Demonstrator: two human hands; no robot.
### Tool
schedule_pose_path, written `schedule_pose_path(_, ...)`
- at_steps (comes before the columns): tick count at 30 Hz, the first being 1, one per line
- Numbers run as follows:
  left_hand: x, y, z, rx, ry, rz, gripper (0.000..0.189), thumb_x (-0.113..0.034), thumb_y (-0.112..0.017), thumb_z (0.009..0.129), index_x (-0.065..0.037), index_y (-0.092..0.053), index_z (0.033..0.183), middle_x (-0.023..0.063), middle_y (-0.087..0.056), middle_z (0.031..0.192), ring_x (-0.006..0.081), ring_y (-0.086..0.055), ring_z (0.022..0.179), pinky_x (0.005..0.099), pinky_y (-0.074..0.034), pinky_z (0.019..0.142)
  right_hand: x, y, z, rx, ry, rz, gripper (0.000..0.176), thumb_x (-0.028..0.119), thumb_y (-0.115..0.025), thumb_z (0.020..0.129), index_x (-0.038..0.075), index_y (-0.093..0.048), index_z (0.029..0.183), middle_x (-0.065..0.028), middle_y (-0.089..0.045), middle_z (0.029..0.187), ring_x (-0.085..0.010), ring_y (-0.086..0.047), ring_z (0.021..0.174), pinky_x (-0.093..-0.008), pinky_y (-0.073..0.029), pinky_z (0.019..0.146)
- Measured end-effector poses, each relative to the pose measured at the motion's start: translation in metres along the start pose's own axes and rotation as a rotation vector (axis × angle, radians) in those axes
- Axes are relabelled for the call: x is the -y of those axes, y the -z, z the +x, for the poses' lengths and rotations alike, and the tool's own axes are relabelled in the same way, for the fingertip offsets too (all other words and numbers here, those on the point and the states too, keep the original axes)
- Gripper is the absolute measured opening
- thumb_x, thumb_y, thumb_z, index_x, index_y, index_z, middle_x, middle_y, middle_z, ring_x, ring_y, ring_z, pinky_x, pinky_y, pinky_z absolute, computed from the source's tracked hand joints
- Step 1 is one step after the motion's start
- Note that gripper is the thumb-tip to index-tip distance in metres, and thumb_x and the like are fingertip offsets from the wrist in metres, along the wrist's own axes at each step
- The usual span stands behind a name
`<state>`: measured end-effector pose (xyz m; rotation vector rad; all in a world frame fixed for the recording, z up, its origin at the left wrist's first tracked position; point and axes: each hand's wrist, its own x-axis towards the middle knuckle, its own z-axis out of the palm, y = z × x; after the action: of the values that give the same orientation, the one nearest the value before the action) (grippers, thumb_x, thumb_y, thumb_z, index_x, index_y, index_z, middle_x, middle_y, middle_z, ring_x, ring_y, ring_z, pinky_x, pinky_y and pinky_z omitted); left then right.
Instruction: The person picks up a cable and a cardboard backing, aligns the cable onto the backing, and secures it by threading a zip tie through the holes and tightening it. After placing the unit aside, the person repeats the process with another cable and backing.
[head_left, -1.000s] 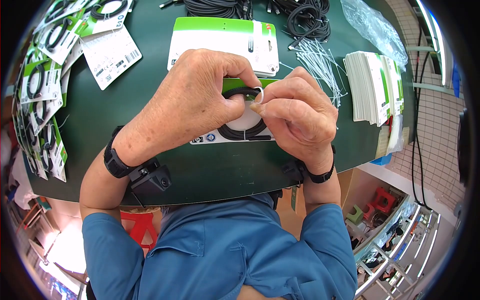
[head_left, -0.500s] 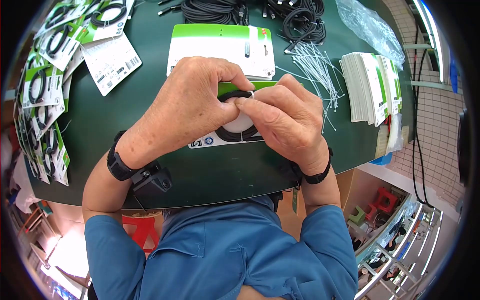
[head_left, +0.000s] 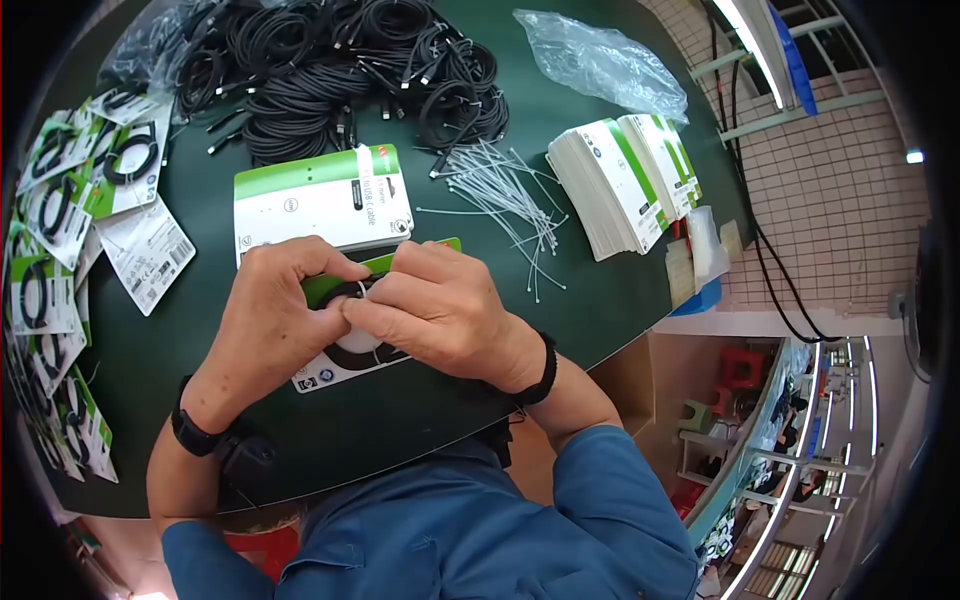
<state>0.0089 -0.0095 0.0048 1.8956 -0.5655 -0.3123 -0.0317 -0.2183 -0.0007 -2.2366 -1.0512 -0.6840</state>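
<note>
Your right hand [head_left: 440,312] has closed in on your left hand [head_left: 272,315], pinching by the far cable tie [head_left: 363,287]; the left grips the cable coil [head_left: 350,358] over its card [head_left: 334,376] on the desk [head_left: 595,300]. The near tie [head_left: 376,354] is on; the far one looks unfinished.

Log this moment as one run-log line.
left hand: pinching coiled cable | right hand: fingers at white tie | beneath: printed card | beyond: stacked cards, loose zip ties, cable pile

On tabletop [head_left: 590,318], carded cables [head_left: 48,215] along left edge; cable coils [head_left: 300,90] toward far edge, plastic bag [head_left: 600,65] to right; card stacks [head_left: 605,195] near right edge; ties [head_left: 500,190] between stacks and card pile [head_left: 300,205]; cable card [head_left: 322,376] before pile.
</note>
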Motion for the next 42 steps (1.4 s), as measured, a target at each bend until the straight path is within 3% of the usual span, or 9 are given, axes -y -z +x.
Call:
schedule_pose_path(4, 0.006, -0.002, -0.001, -0.021, -0.037, -0.015, 0.021, 0.001, -0.078, 0.074, 0.003, -0.075, 0.094, 0.0066, -0.075, 0.087, 0.0109, -0.068, 0.082, 0.026, -0.054, 0.076, 0.006, 0.0, 0.0, 0.013, -0.021, -0.065, 0.039, 0.006, -0.078, 0.067, 0.009, -0.076, 0.106, 0.0007, -0.068, 0.086, -0.0174, -0.06, 0.067, -0.0316, -0.047, 0.053)
schedule_pose_path(8, 0.001, 0.002, 0.002, -0.018, 0.001, 0.011, 0.022, -0.001, -0.075, 0.077, 0.003, -0.078, 0.099, 0.0146, -0.078, 0.092, 0.0217, -0.075, 0.085, 0.0299, -0.057, 0.077, 0.001, 0.001, 0.001, 0.007, -0.027, -0.065, 0.039, 0.006, -0.081, 0.07, 0.009, -0.076, 0.109, -0.0018, -0.071, 0.089, -0.0193, -0.064, 0.068, -0.0327, -0.051, 0.057)
schedule_pose_path(11, 0.002, 0.008, 0.004, -0.034, -0.017, 0.021, 0.022, -0.001, -0.072, 0.078, 0.004, -0.078, 0.1, 0.0144, -0.078, 0.092, 0.0197, -0.074, 0.083, 0.0288, -0.056, 0.077, -0.004, 0.003, 0.005, -0.112, -0.096, 0.108, 0.037, 0.003, -0.083, 0.077, 0.007, -0.075, 0.112, -0.0067, -0.073, 0.091, -0.02, -0.069, 0.072, -0.0315, -0.055, 0.062)
schedule_pose_path(18, -0.003, 0.012, 0.0, -0.012, -0.028, -0.095, 0.023, 0.001, -0.069, 0.079, 0.004, -0.078, 0.1, 0.0109, -0.078, 0.089, 0.0115, -0.07, 0.08, 0.0257, -0.055, 0.077, -0.037, 0.028, -0.013, -0.599, -0.744, 0.359, 0.02, 0.003, -0.072, 0.098, -0.003, -0.07, 0.117, -0.0069, -0.073, 0.097, -0.0096, -0.067, 0.081, -0.0221, -0.054, 0.072)
schedule_pose_path(22, -0.01, 0.015, -0.002, 0.017, -0.018, -0.138, 0.024, 0.005, -0.067, 0.079, 0.004, -0.078, 0.101, 0.0076, -0.077, 0.092, 0.0088, -0.068, 0.084, 0.0238, -0.054, 0.08, -0.052, 0.019, -0.022, -0.324, -0.877, 0.634, 0.018, 0.004, -0.067, 0.101, -0.003, -0.07, 0.117, -0.0076, -0.072, 0.102, -0.0105, -0.066, 0.084, -0.0226, -0.054, 0.074)
schedule_pose_path(24, -0.015, 0.018, -0.003, 0.034, 0.01, -0.132, 0.028, 0.012, -0.063, 0.078, 0.005, -0.076, 0.102, 0.0065, -0.075, 0.1, 0.01, -0.068, 0.092, 0.0223, -0.054, 0.087, -0.048, 0.006, -0.019, -0.003, -0.477, 0.672, 0.035, 0.008, -0.073, 0.097, 0.0, -0.068, 0.13, -0.0081, -0.073, 0.111, -0.0137, -0.07, 0.094, -0.0247, -0.058, 0.078)
schedule_pose_path(28, -0.012, 0.017, -0.002, 0.004, 0.02, -0.153, 0.028, 0.013, -0.064, 0.076, 0.006, -0.076, 0.1, 0.0068, -0.075, 0.1, 0.0105, -0.068, 0.093, 0.0226, -0.054, 0.087, -0.031, -0.022, -0.051, 0.032, -0.937, 1.373, 0.043, 0.021, -0.066, 0.104, 0.002, -0.058, 0.141, -0.0097, -0.066, 0.128, -0.0168, -0.066, 0.112, -0.0296, -0.056, 0.095)
schedule_pose_path(33, -0.012, 0.017, -0.001, -0.002, 0.0, -0.151, 0.027, 0.014, -0.065, 0.075, 0.005, -0.076, 0.098, 0.007, -0.075, 0.1, 0.0111, -0.069, 0.092, 0.0229, -0.054, 0.087, -0.021, -0.014, -0.049, 0.066, -0.96, 1.457, 0.056, 0.025, -0.068, 0.102, 0.003, -0.049, 0.15, -0.0103, -0.063, 0.135, -0.018, -0.064, 0.121, -0.0314, -0.055, 0.103)
schedule_pose_path(42, -0.011, 0.015, -0.001, 0.018, 0.02, -0.149, 0.027, 0.013, -0.065, 0.075, 0.005, -0.077, 0.097, 0.0071, -0.076, 0.1, 0.0115, -0.069, 0.093, 0.0238, -0.055, 0.088, -0.031, -0.03, -0.042, -0.004, -0.716, 1.331, 0.037, 0.025, -0.075, 0.096, 0.002, -0.067, 0.124, -0.0046, -0.064, 0.11, -0.0124, -0.062, 0.095, -0.0265, -0.052, 0.081)
